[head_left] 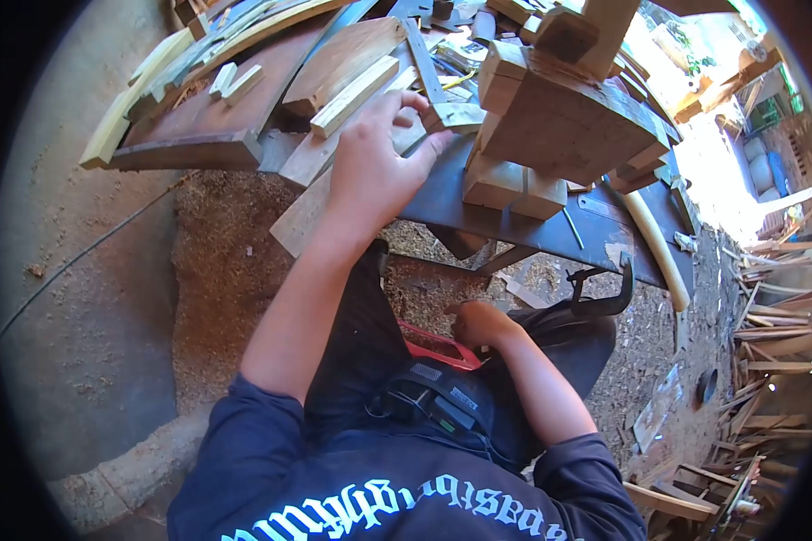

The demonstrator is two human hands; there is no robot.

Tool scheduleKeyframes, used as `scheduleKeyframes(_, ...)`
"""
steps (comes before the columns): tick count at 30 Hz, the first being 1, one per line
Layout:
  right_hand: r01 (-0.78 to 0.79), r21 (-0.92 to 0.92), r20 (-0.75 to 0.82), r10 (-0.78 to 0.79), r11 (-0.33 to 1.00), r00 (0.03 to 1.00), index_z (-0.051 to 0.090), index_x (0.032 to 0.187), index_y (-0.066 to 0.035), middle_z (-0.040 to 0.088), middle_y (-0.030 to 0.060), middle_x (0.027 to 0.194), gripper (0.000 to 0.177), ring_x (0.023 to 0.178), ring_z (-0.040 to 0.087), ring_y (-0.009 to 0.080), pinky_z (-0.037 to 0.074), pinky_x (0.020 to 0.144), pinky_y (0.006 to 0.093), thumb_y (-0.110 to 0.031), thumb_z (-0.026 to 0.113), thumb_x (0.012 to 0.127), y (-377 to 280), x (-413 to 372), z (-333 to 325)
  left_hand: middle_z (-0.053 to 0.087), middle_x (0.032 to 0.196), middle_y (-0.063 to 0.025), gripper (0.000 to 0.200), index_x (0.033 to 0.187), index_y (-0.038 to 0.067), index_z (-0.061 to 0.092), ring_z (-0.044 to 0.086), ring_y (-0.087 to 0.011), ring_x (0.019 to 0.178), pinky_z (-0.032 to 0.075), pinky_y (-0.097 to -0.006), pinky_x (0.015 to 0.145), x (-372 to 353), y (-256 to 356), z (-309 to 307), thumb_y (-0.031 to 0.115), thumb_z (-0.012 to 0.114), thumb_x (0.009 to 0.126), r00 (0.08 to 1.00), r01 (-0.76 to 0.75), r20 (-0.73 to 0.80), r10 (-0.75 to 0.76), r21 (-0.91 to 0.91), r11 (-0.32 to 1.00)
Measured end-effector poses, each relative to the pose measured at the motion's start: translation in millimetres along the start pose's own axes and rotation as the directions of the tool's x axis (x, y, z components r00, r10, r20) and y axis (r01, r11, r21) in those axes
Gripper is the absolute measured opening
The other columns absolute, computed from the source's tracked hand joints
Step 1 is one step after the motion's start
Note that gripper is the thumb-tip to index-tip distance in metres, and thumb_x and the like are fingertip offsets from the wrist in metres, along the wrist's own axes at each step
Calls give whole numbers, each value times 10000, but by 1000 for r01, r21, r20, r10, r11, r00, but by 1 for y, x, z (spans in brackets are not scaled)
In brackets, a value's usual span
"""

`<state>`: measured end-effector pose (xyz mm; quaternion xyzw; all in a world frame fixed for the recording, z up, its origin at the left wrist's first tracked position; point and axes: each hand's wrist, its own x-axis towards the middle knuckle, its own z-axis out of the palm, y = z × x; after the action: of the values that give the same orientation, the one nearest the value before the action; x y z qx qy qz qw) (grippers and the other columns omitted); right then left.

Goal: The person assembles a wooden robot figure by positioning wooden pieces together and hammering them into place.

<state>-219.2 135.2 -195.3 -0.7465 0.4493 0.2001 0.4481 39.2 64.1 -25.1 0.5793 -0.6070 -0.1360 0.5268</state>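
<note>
My left hand (383, 153) reaches over the workbench with thumb and forefinger apart in a C shape. Its fingertips are at the near end of a short wooden piece (458, 115), which meets a thin grey strip (424, 61) at an angle. Under and beside this hand lie pale boards (356, 96). To its right stands a large wooden block assembly (573, 122) on smaller blocks. My right hand (480, 325) is low over my lap, fingers curled, close to a red-edged object (438, 347); whatever those fingers hold, if anything, is hidden.
A black clamp (609, 293) hangs at the bench's near edge, beside a curved pale wooden piece (654, 239). More boards (235, 41) lie at the upper left. Wood scraps (785, 334) are piled at the far right. Shavings (221, 270) cover the ground.
</note>
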Motion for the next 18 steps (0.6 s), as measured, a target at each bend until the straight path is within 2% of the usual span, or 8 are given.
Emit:
scheduleKeyframes(3,-80,-47,-5,80,996,997,671,1322,-74,741,228,1003,460,946,735,352,579,801,450,-141,652,867,-36,-18,-13,718,1080,-92,344,1159,39,652,696,-180,1043,565,-346,881,-5,21,-16,209,809,905,999,-9,-42,0,-230,973)
scheduleKeyframes(4,144,-37,-112,-147,989,983,683,1296,-68,741,217,995,429,922,736,346,578,777,449,-110,648,871,-29,-17,-8,719,1069,-95,335,1164,30,647,695,-176,1050,563,-337,893,-5,24,-20,190,801,913,997,-41,-73,20,-300,953)
scheduleKeyframes(6,555,-81,-315,-550,828,774,708,1246,-56,742,194,978,372,873,738,335,576,729,446,-49,641,880,-6,-16,11,719,1088,-80,344,1260,28,637,684,-145,1046,552,-309,910,-7,31,-29,121,764,954,998,-47,-49,32,-345,937)
scheduleKeyframes(8,732,61,-500,-614,679,611,737,1170,-59,730,160,954,311,820,721,317,565,700,410,31,638,889,-71,-74,-30,718,1092,-66,366,1307,30,637,675,-131,1044,546,-299,915,-8,47,-44,104,750,968,997,78,48,-64,-408,910)
scheduleKeyframes(10,722,-212,-675,-633,659,379,740,1104,-27,726,145,946,253,810,699,298,556,736,374,68,664,882,-105,-132,-66,720,1123,-55,411,1365,11,626,657,-102,1023,530,-269,909,-3,47,-44,118,737,984,995,100,69,-75,-542,834)
scheduleKeyframes(11,698,-361,-740,-646,619,190,733,1090,-10,723,148,948,223,823,696,289,555,754,369,69,666,893,-114,-152,-81,724,1123,-56,418,1368,5,627,657,-99,1017,527,-264,907,2,44,-39,123,739,983,998,58,40,-42,-617,785)
scheduleKeyframes(14,411,-694,-715,-635,591,-294,715,1071,32,717,161,979,163,892,691,272,553,815,364,72,675,918,-140,-183,-135,724,1186,-83,451,1369,-3,632,666,-113,1053,530,-268,944,8,39,-33,154,761,967,999,32,5,-42,-720,693)
scheduleKeyframes(18,274,-725,-688,-640,633,-342,718,1147,14,722,153,1104,212,1045,679,253,531,922,366,18,698,936,-163,-183,-194,716,1238,-111,447,1351,0,653,682,-146,1094,543,-286,973,12,48,-26,151,780,950,998,12,-29,-54,-766,642)
